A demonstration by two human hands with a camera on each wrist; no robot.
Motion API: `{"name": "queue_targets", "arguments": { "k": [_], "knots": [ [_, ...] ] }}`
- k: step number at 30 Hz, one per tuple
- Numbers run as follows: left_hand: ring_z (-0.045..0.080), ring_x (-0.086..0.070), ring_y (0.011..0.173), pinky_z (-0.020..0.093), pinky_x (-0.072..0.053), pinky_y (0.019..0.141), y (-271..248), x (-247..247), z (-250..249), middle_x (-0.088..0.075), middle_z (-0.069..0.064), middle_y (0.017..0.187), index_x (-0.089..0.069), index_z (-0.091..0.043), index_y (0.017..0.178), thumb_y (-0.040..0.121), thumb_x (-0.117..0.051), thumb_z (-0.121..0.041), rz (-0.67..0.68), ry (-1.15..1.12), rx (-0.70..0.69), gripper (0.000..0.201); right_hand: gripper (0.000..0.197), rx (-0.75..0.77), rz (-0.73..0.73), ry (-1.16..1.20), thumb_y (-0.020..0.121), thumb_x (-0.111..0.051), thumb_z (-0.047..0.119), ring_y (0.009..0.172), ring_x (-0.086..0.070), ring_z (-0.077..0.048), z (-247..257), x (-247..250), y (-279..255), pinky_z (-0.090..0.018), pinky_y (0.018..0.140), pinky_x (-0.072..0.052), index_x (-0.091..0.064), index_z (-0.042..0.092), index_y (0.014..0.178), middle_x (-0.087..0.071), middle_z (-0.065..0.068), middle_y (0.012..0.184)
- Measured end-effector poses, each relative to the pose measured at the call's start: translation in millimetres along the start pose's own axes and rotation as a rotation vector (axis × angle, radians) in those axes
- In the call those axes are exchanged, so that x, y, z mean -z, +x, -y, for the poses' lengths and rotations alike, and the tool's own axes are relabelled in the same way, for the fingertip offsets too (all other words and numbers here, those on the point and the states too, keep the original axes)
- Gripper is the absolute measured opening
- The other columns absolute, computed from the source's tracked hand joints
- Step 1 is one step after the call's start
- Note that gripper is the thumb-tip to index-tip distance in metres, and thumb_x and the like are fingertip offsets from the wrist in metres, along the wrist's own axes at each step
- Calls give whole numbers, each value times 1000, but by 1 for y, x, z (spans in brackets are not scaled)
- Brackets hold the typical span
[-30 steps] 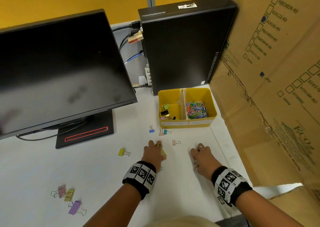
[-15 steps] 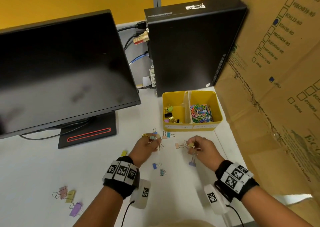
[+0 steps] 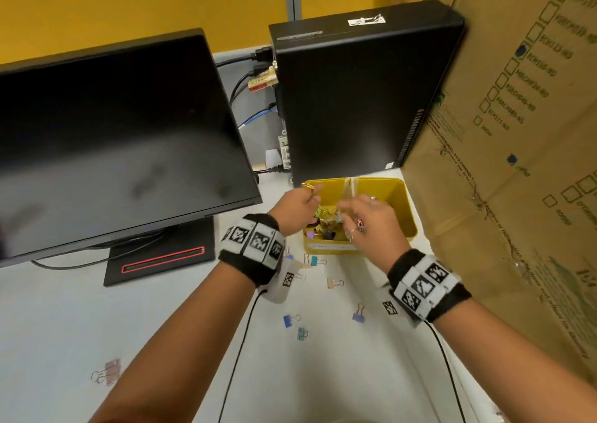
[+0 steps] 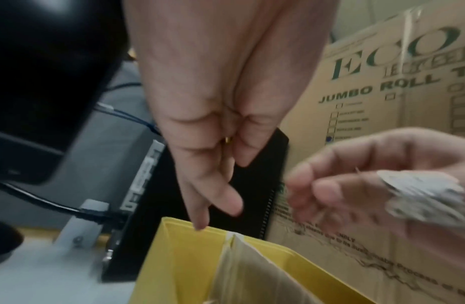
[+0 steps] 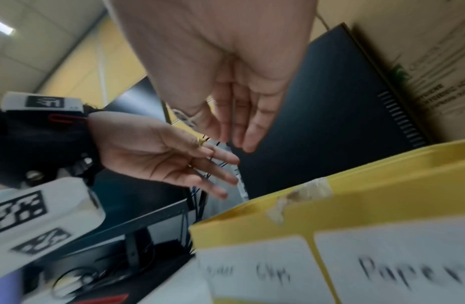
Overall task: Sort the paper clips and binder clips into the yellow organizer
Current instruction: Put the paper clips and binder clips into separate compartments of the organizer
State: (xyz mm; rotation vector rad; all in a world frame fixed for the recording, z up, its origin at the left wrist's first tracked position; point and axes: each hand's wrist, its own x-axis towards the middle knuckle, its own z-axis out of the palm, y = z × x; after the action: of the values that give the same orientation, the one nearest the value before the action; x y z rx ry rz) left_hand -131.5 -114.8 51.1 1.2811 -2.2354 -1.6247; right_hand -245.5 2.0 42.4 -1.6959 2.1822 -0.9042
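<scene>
The yellow organizer (image 3: 400, 193) stands in front of the black computer case, with a taped divider (image 3: 350, 188) down its middle. Binder clips (image 3: 324, 230) lie heaped in its left compartment. My left hand (image 3: 310, 198) hovers over that compartment's left rim, fingers straight and pointing down (image 4: 208, 197), holding nothing. My right hand (image 3: 349, 211) hangs over the same compartment beside it, fingers loosely straight (image 5: 239, 127) and empty; it hides the right compartment's contents. Loose binder clips lie on the desk: teal (image 3: 315, 260), peach (image 3: 332, 283), blue (image 3: 289, 320), purple (image 3: 358, 316).
A black monitor (image 3: 113, 138) on its stand (image 3: 161, 261) fills the left. The computer case (image 3: 355, 93) with cables is behind the organizer. A cardboard box wall (image 3: 517, 196) closes the right side. A pink binder clip (image 3: 109, 369) lies at the near left.
Both hands picked binder clips off the desk, lifted and moved forward over the organizer's left compartment. Their fingers have straightened and the clips are no longer in them.
</scene>
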Motion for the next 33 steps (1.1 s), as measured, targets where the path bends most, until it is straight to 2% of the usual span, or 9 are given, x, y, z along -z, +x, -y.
{"name": "queue_targets", "arguments": {
  "k": [4, 8, 10, 13, 17, 22, 25, 29, 33],
  "knots": [
    [24, -54, 120, 30, -40, 105, -12, 11, 48, -58, 11, 130, -61, -6, 116, 92, -32, 4, -333, 292, 13, 39, 25, 156, 334, 24, 88, -51, 4, 92, -61, -25, -7, -31, -28, -38, 91, -50, -64, 9, 109, -68, -14, 104],
    [28, -32, 139, 30, -24, 114, -20, -21, 99, -33, 14, 150, -43, -4, 135, 94, -34, -1, -43, 547, 95, 42, 55, 153, 700, -173, 84, -37, -10, 131, -39, -31, -8, -79, -33, -39, 106, -39, -36, 6, 137, -35, -15, 147],
    [28, -14, 146, 35, -9, 120, -24, -37, 115, -16, 12, 157, -27, -3, 144, 97, -31, -4, 59, 672, 49, 47, 64, 144, 739, -242, 85, -35, -11, 141, -20, -27, -13, -89, -36, -39, 112, -32, -18, 7, 143, -15, -11, 155],
    [26, 3, 148, 35, 5, 120, -37, -47, 130, -4, 10, 159, -10, -6, 147, 98, -26, -3, 112, 881, -39, 52, 64, 136, 759, -314, 86, -35, -9, 143, -14, -23, -24, -85, -45, -36, 113, -27, -17, 10, 144, -15, -7, 156],
    [29, -4, 147, 41, -7, 121, -58, -60, 137, -7, 13, 158, -23, -13, 146, 99, -37, -17, 214, 910, -36, 49, 62, 117, 784, -330, 86, -44, -2, 138, -23, -24, -37, -65, -59, -32, 109, -31, -24, 12, 142, -22, -9, 153],
    [28, -33, 130, 28, -37, 108, -51, -64, 140, -22, 9, 153, -30, -13, 143, 87, -59, -6, 149, 954, 6, 64, 93, 41, 857, -330, 77, -62, -1, 144, 7, -27, -42, -67, -59, -35, 107, -36, -5, 28, 145, 6, -1, 157],
    [24, -42, 122, 27, -45, 98, -45, -63, 138, -41, 8, 141, -50, -11, 130, 74, -71, -4, 161, 916, 28, 60, 89, 62, 914, -425, 75, -63, -2, 145, -4, -26, -41, -67, -59, -30, 111, -26, -13, 21, 145, -2, -7, 157],
    [23, -51, 108, 28, -50, 90, -48, -65, 139, -51, 10, 127, -58, -7, 120, 79, -62, 5, 75, 828, 37, 43, 73, 109, 847, -492, 73, -67, 6, 126, -36, -28, -41, -65, -62, -31, 99, -37, -31, 10, 137, -29, -15, 147],
    [-1, -46, 86, 5, -29, 66, -50, -63, 136, -47, 14, 131, -59, -3, 116, 93, -43, -2, -7, 746, 15, 28, 70, 63, 795, -478, 67, -72, 5, 114, -41, -29, -41, -70, -64, -33, 84, -40, -38, 7, 128, -41, -17, 130]
  ]
}}
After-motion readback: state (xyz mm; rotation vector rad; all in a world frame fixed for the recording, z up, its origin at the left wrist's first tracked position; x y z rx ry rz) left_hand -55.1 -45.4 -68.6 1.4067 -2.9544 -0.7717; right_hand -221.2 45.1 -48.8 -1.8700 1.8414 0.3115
